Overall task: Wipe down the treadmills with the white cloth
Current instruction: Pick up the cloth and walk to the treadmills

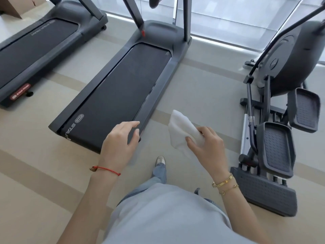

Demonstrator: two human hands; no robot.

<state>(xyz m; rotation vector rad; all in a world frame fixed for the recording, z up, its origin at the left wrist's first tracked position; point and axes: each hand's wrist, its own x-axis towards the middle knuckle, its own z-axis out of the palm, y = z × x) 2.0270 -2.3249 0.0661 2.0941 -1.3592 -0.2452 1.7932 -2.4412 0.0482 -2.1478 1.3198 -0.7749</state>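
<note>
Two treadmills stand ahead: the nearer treadmill (121, 85) straight in front, the second treadmill (35, 50) to its left. The right hand (205, 145) pinches the white cloth (181, 131), which sticks up from its fingers above the floor, just right of the nearer deck's rear corner. The left hand (121, 140), fingers relaxed and empty, hovers over that corner. An elliptical trainer (281, 110) stands at right

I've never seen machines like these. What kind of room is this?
Most likely a gym or fitness room. Two treadmills stand side by side, and a stepping machine with foot pedals stands on the right by the window.
</note>
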